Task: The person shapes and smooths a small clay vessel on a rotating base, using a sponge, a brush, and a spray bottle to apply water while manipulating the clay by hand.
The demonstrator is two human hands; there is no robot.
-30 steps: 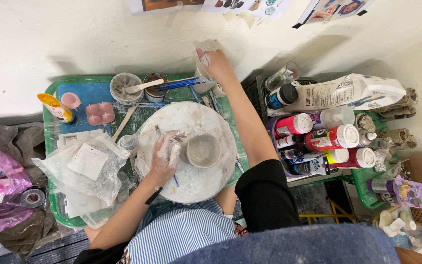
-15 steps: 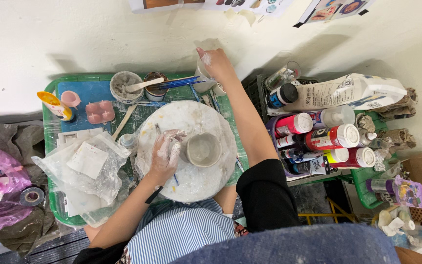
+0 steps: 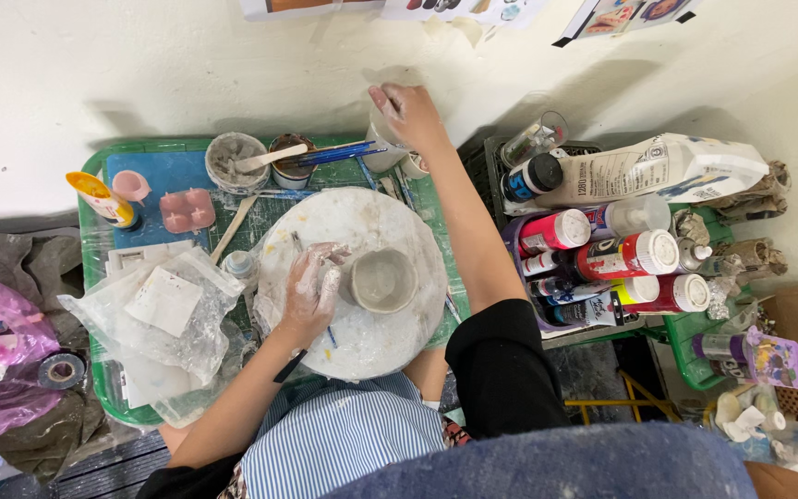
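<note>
The clay-smeared left hand (image 3: 311, 286) rests loosely curled against the small grey clay cup (image 3: 383, 279) mid-wheel on the round white turntable (image 3: 362, 222) (steadying it), while the right hand (image 3: 410, 113) closes on a pale container (image 3: 382, 152) at the bench's far edge.

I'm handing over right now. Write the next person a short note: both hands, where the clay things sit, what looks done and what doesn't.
Left hand: clay-smeared, resting on the round white turntable, fingers against the left side of the small grey clay cup; it seems to hold a thin tool, hard to tell.
Right hand: stretched to the far edge of the green tray, on a pale container by the wall; grip unclear.
Cup stands upright near the turntable's middle, already shaped, with wall and hollow.
Its surface is bare grey clay, unpainted. Brushes and paint bottles lie untouched.
</note>
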